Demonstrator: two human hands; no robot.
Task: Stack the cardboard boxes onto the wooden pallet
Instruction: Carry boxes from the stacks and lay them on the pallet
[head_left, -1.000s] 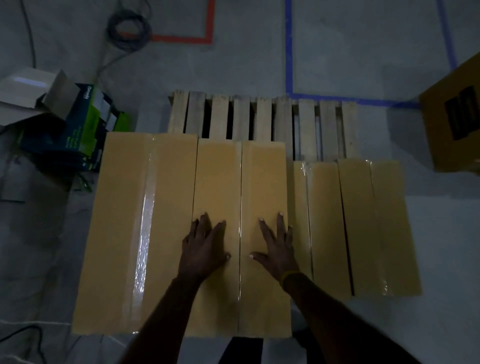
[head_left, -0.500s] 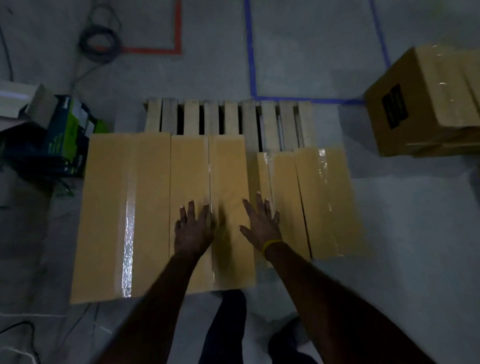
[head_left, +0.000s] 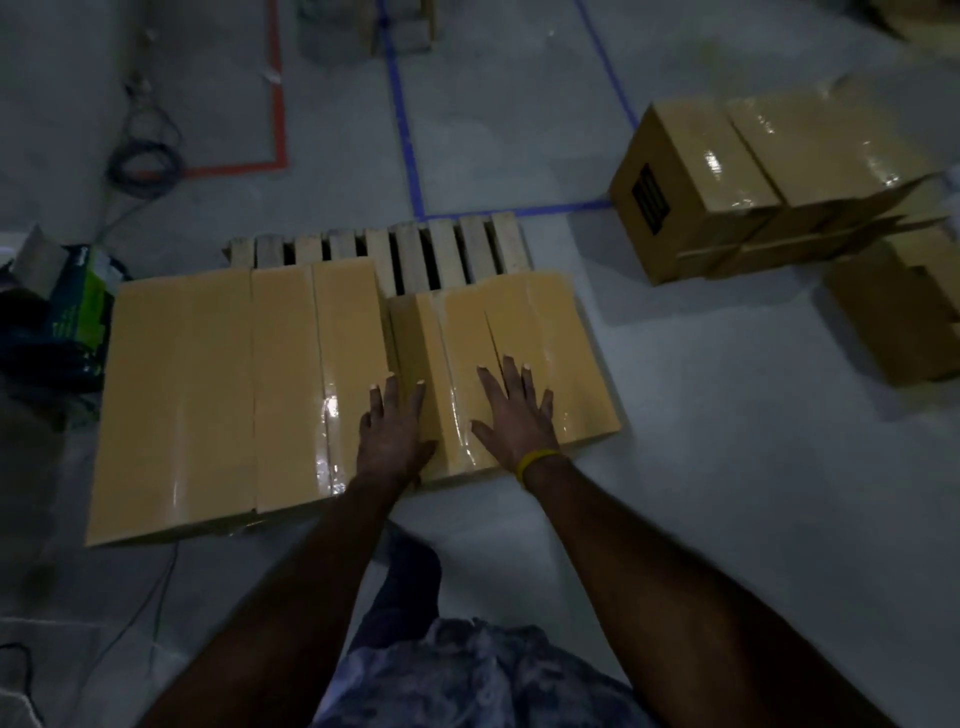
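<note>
Grey concrete floor (head_left: 727, 467) fills the room, with a blue tape line (head_left: 402, 130) and a red tape line (head_left: 280, 104) stuck on it far past the hands.

A wooden pallet (head_left: 441, 249) lies flat on the floor, just past the fingertips. Its near half is covered and its far slats are bare.

I count three cardboard boxes on the pallet, side by side, though the seams make it a bit hard to be sure. The big box (head_left: 176, 400) is farthest out beyond the left hand. The middle box (head_left: 317, 379) is next to it, and the left hand (head_left: 392, 434) lies flat with straight fingers across its right edge and the next box. The low box (head_left: 514, 338) sits under the right hand (head_left: 514, 415), which also lies flat and open on top. That hand wears a yellow band (head_left: 537, 460) at the wrist. Neither hand is gripping anything.

So I think the first layer is partly done. The far half of the pallet needs boxes, and then more can go on top.

Boxes wait on the floor, well out past the right hand. I count one big taped box (head_left: 727, 171) with open flaps beside it, and one smaller box (head_left: 893, 312) nearer the edge. More may be hidden outside the picture.

Out beyond the left hand there is one green carton (head_left: 78, 312) and one coil of cable (head_left: 143, 166).
</note>
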